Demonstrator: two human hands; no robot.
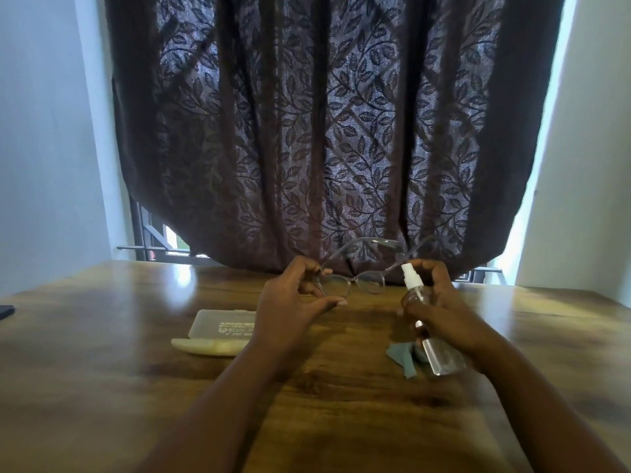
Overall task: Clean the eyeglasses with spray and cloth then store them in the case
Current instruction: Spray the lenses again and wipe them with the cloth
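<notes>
Left hand [293, 295]: I pinch the eyeglasses [355, 278] by their left rim, lifted above the worktop [102, 370], centre frame.
Right hand [440, 302]: I grip the spray bottle [426, 322], nozzle toward the lenses.
Cloth [403, 358]: on worktop, under the bottle's base.
Case [223, 324]: lower left of centre, lying open.

Only the person's two forearms and hands show up here, coming in from the bottom of the frame. Both arms are bare as far as you can see, no sleeves. Left hand [290, 298] and right hand [440, 302] are bare too, with short, light-looking fingernails.
</notes>
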